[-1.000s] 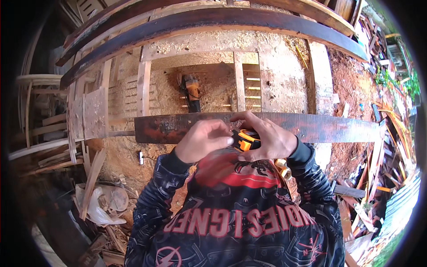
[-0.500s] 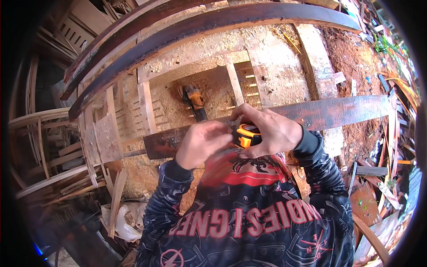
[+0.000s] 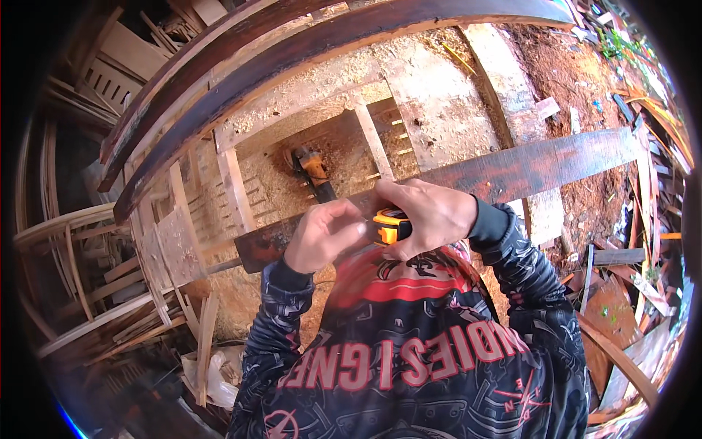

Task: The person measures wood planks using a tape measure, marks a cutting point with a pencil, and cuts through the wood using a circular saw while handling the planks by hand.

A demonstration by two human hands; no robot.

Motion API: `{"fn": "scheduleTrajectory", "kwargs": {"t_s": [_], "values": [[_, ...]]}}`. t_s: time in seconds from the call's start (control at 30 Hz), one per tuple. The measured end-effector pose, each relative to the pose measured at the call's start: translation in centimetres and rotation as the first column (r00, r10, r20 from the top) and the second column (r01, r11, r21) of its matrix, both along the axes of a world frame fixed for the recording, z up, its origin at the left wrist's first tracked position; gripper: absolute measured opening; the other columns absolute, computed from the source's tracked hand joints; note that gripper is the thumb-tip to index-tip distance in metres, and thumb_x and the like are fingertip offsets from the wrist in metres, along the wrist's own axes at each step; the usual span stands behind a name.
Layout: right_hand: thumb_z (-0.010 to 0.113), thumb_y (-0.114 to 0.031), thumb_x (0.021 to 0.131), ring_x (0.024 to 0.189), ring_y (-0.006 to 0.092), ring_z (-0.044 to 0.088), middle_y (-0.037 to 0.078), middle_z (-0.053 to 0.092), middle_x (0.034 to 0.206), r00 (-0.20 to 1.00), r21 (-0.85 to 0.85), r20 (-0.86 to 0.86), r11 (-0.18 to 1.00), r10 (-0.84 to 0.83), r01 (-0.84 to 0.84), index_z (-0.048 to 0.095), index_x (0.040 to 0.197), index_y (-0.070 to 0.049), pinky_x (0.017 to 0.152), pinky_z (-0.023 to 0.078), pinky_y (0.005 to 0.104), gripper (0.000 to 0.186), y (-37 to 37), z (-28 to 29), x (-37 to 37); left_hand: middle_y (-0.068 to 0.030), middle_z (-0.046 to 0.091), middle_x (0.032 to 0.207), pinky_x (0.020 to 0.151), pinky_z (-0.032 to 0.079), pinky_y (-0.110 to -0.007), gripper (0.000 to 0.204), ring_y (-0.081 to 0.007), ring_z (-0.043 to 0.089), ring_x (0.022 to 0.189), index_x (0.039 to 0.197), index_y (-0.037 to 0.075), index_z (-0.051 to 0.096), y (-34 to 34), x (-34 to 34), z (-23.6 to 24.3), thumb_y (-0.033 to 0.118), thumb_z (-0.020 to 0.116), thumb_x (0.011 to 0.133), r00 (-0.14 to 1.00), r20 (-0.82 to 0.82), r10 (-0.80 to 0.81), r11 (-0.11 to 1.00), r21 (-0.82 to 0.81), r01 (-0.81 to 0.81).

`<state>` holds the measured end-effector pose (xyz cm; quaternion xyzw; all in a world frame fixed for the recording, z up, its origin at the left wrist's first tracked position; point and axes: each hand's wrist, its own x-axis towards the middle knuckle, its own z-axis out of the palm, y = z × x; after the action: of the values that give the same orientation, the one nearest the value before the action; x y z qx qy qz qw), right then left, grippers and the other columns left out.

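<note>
My right hand (image 3: pixel 431 216) is wrapped round a yellow and black tape measure (image 3: pixel 393 227), its thumb below and its fingers above. Just left of it is my left hand (image 3: pixel 322 234), fingers curled in and thumb drawn toward them; whether a small end is pinched there I cannot make out. Both hands are over a long dark-stained wooden plank (image 3: pixel 534 170), which runs from the lower left up to the right in front of my body. Past the plank, an orange and black angle grinder (image 3: pixel 314 170) lies amid sawdust.
Long curved dark beams (image 3: pixel 292 69) stretch across the far side. Pale wooden crosspieces (image 3: pixel 232 186) and slotted boards sit below them, strewn with shavings. A thin yellow stick (image 3: pixel 459 58) lies far off. Scrap wood (image 3: pixel 610 322) is heaped at right; stacked slats (image 3: pixel 110 271) stand at left.
The view has shifted slightly. My left hand has moved a little away from the tape measure, opening a small gap between them. The right hand keeps its hold on it.
</note>
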<state>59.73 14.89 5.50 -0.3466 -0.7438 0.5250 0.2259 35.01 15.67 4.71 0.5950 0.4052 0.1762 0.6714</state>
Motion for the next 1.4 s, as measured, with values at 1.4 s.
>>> {"fn": "scheduleTrajectory", "kwargs": {"t_s": [1.4], "values": [[0.072,-0.017,0.068,0.07,0.0262,0.066,0.015,0.065,0.078,0.966,-0.048,-0.138,0.975,-0.22,0.215,0.062,0.098,0.001,0.066,0.053,0.0367,0.036,-2.2,-3.4,-0.5,0.0025,0.056,0.072,0.057,0.037,-0.021,0.008,-0.0044,0.049,0.063,0.089,0.001,0.065,-0.2,0.7,-3.9,0.008,0.062,0.091,0.94,0.322,0.11,0.907,-0.42,0.038]]}}
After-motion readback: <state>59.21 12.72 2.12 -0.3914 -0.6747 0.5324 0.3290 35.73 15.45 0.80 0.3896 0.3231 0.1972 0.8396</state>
